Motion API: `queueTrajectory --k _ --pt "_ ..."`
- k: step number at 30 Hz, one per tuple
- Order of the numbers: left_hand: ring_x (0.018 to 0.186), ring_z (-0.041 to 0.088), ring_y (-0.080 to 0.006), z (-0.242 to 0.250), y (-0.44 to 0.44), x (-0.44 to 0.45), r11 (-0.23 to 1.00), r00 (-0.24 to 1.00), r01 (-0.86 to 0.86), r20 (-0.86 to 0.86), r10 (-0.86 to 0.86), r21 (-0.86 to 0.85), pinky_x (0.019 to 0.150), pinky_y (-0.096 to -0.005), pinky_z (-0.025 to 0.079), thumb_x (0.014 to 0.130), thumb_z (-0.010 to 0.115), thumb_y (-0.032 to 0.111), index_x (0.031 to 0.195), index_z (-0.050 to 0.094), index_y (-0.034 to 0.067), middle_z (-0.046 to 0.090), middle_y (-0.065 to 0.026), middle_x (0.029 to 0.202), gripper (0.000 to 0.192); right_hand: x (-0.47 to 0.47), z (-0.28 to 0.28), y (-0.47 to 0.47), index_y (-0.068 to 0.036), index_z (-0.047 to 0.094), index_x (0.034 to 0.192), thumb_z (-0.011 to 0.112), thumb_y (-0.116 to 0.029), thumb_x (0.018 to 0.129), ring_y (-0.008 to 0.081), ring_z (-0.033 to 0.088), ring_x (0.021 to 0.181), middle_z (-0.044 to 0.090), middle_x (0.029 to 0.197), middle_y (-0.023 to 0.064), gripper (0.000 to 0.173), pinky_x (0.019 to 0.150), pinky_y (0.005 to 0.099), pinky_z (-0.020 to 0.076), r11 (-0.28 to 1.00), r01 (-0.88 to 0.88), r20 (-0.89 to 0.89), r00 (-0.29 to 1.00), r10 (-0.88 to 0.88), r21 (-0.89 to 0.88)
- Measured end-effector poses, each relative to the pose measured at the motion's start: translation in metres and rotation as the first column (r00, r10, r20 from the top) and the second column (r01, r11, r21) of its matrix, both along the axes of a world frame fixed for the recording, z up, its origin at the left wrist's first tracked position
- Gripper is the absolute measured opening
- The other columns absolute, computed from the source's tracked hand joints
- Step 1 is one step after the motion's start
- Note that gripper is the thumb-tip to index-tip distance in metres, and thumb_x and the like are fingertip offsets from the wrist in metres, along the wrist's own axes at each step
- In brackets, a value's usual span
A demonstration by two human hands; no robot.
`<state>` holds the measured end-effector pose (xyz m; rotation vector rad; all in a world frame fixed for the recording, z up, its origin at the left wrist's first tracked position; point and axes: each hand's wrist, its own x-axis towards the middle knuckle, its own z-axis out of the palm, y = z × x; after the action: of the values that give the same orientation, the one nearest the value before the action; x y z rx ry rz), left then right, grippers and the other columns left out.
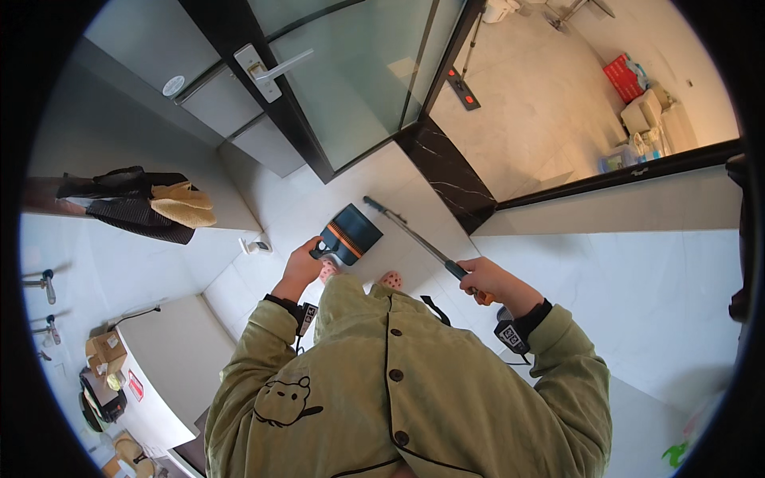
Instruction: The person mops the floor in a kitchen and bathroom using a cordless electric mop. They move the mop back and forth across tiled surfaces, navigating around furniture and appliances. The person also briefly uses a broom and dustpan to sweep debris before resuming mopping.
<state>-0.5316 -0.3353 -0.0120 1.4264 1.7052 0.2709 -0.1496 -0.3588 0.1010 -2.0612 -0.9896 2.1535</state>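
Observation:
My left hand (301,267) is closed around the short handle of a dark teal dustpan (358,230), which has an orange toothed strip across it. The pan hangs above the pale tiled floor, in front of my pink spotted clogs (391,279). My right hand (487,279) grips the dark and orange end of a long-handled tool (423,240), probably a broom. Its grey shaft slants up and left to a narrow dark head close to the dustpan, with a gap between them. The head's bristles cannot be made out.
A glass door (352,83) with a lever handle stands ajar ahead. Right of it, a black marble threshold (448,173) leads to a room with a flat mop (463,89). Towels (149,203) hang at left, above a small white device (256,244). A white appliance (173,358) stands lower left.

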Motion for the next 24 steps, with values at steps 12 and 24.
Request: queueTrajectory --k 12,24 --pt "0.091 0.060 -0.0339 -0.009 0.016 -0.020 0.999 0.999 0.031 0.036 -0.032 0.035 0.077 -0.0362 0.047 0.071 0.047 0.004 0.120 0.054 0.017 0.063 -0.0175 0.093 0.051 -0.054 -0.028 -0.023 0.002 0.056 0.118 0.057 0.003 0.065 0.0091 0.043 0.039 0.051 0.056 0.0060 0.053 0.034 0.0227 0.0327 0.976 0.195 -0.171 0.963 -0.209 -0.095" --pt "0.046 0.049 -0.0134 0.011 0.004 -0.006 0.818 0.828 0.386 0.551 -0.104 -0.427 0.043 -0.0276 0.039 0.072 0.062 0.002 0.141 0.025 0.027 0.058 -0.0091 0.063 0.082 -0.159 -0.012 0.038 -0.004 0.056 0.063 0.059 -0.015 0.075 0.0093 0.041 0.041 0.042 0.048 0.0028 0.016 0.038 0.0248 0.0302 0.945 -0.088 -0.379 0.901 0.211 0.316"
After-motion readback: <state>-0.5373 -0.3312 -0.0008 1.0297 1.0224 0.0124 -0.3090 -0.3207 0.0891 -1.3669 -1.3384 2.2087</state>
